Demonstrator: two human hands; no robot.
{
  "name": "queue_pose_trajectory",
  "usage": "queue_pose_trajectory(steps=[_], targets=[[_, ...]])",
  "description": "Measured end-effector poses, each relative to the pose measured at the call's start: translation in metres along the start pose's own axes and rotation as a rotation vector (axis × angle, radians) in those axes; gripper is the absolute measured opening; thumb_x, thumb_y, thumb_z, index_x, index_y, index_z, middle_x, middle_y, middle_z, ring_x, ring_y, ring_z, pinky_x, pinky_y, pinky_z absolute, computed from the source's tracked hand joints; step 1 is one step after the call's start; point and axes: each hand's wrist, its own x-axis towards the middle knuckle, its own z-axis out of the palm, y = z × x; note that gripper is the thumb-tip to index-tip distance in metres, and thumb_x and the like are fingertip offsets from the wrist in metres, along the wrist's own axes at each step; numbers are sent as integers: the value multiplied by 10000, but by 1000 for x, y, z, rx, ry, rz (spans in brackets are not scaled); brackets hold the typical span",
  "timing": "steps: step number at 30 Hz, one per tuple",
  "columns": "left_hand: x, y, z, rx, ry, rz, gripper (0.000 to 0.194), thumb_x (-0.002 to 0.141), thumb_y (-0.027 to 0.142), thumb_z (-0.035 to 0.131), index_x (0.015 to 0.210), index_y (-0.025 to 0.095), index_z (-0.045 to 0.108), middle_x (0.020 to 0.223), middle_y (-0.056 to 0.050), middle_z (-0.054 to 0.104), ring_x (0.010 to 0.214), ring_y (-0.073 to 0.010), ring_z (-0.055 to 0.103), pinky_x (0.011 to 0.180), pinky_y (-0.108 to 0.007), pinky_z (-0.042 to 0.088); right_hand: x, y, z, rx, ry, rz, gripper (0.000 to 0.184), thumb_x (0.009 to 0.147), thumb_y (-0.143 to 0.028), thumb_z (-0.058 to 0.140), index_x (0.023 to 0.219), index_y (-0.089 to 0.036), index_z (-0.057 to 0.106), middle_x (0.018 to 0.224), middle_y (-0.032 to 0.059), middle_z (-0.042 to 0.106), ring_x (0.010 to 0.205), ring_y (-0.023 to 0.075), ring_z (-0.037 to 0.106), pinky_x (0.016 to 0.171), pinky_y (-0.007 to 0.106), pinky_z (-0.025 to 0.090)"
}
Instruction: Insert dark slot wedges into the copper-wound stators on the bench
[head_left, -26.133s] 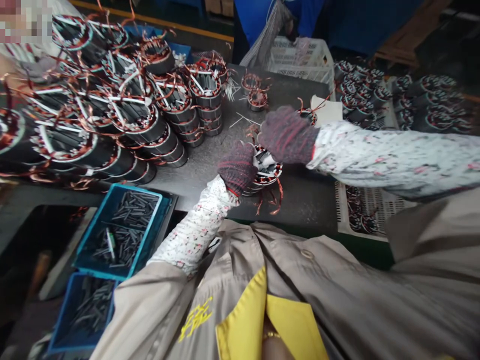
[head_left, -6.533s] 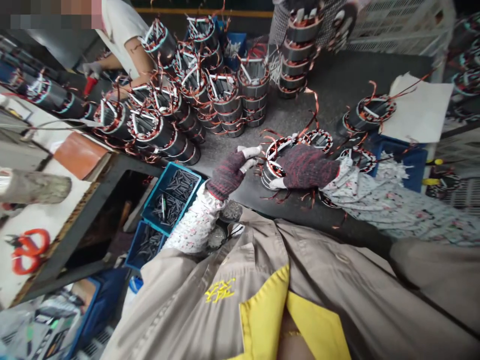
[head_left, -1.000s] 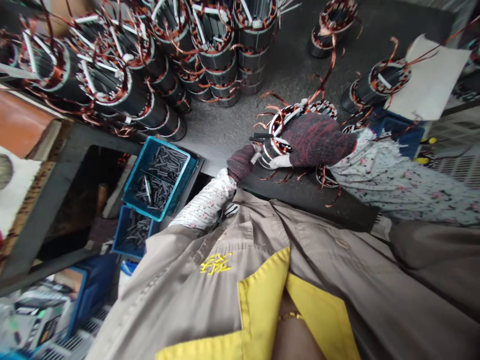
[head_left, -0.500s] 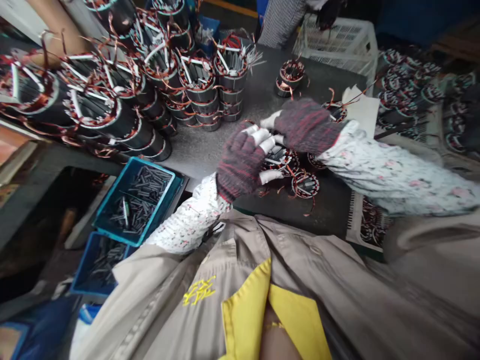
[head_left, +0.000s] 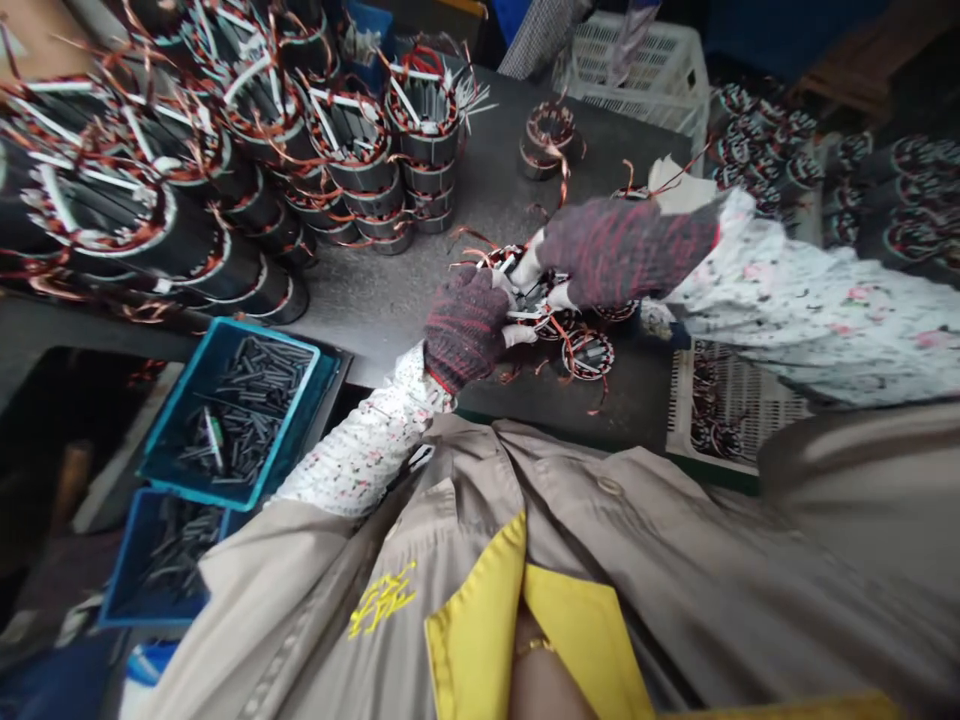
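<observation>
Both my hands wear dark red knit gloves with taped fingertips. My left hand (head_left: 466,324) is curled against the near side of a motor stator (head_left: 534,298) with copper windings that lies on the grey bench (head_left: 390,290). My right hand (head_left: 600,250) comes over the stator from the right, fingers pinched on its top edge. The stator is mostly hidden under both hands. Another small stator (head_left: 586,355) lies just right of it, by loose copper wire ends.
Tall stacks of wound stators (head_left: 225,150) fill the bench's left and back. A teal bin of dark sleeves (head_left: 238,408) sits below left, a blue bin (head_left: 161,560) under it. White crates (head_left: 645,65) stand at back and right (head_left: 731,410). More stators (head_left: 787,150) lie far right.
My left hand has dropped lower and closed against the stator. My right hand stays over it. The view has shifted slightly left and down.
</observation>
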Motion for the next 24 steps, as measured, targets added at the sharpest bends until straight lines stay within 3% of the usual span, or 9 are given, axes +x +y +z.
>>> queue_pose_trajectory(steps=[3, 6, 8, 11, 14, 17, 20, 22, 24], targets=[[1, -7, 12, -74, 72, 7, 335, 1198, 557, 931, 1307, 240, 914, 1484, -176, 851, 1520, -455, 766, 1325, -612, 599, 3, -7, 10, -583, -321, -24, 350, 1045, 56, 879, 1378, -23, 952, 1438, 300, 864, 1545, 622, 805, 1291, 774, 693], [-1, -8, 12, -83, 85, 19, 326, 1169, 510, 980, 1325, 233, 908, 1529, -191, 851, 1538, -463, 772, 1321, -626, 618, 4, -17, 21, -803, -349, -153, 333, 1261, -73, 642, 1424, 42, 909, 1431, 344, 850, 1474, 567, 835, 1182, 675, 741], [-2, -6, 6, -58, 50, 12, 333, 1178, 488, 979, 1365, 223, 904, 1590, -208, 843, 1571, -471, 763, 1336, -631, 617, 2, -16, 25, -786, -307, -153, 305, 1266, -104, 641, 1330, 31, 906, 1380, 333, 865, 1458, 527, 839, 1207, 643, 722], [-4, 2, -6, -18, -4, -10, 379, 1214, 489, 940, 1419, 174, 894, 1669, -251, 813, 1615, -492, 735, 1359, -644, 600, -4, -5, 23, -605, -296, 56, 219, 1175, -118, 795, 1356, -73, 910, 1477, 246, 887, 1519, 444, 830, 1308, 564, 674], [-3, 8, -13, -25, -29, -19, 378, 1202, 472, 955, 1401, 157, 891, 1675, -260, 806, 1612, -490, 729, 1361, -630, 588, -9, 2, 18, -539, -271, 188, 306, 1180, -229, 831, 1462, -123, 882, 1531, 231, 869, 1467, 467, 858, 1226, 581, 717], [-2, 9, -13, -38, -42, -16, 354, 1165, 438, 990, 1361, 159, 894, 1638, -251, 811, 1602, -482, 730, 1357, -607, 574, -9, -2, 18, -707, -244, 98, 271, 1132, -381, 904, 1283, -157, 905, 1333, 286, 875, 1255, 511, 887, 1035, 615, 723], [-3, 5, -8, -53, -20, 2, 350, 1181, 497, 956, 1329, 186, 894, 1587, -227, 813, 1577, -487, 726, 1330, -611, 572, -5, -10, 22, -854, -365, -109, 186, 1171, -218, 755, 1194, -139, 922, 1202, 288, 889, 1199, 490, 895, 1012, 586, 692], [-4, 2, -3, -73, 21, 1, 360, 1201, 561, 915, 1310, 219, 889, 1541, -201, 817, 1558, -486, 720, 1315, -620, 571, -3, -11, 29, -817, -428, -118, 280, 1183, -159, 711, 1330, -117, 945, 1288, 250, 917, 1283, 464, 902, 1080, 552, 694], [-6, 0, 3, -85, 49, 3, 386, 1206, 601, 888, 1316, 230, 887, 1524, -197, 817, 1557, -491, 710, 1308, -624, 570, -3, -5, 40, -573, -286, -6, 233, 1145, -188, 799, 1298, -142, 968, 1273, 167, 938, 1256, 398, 916, 1057, 467, 716]])
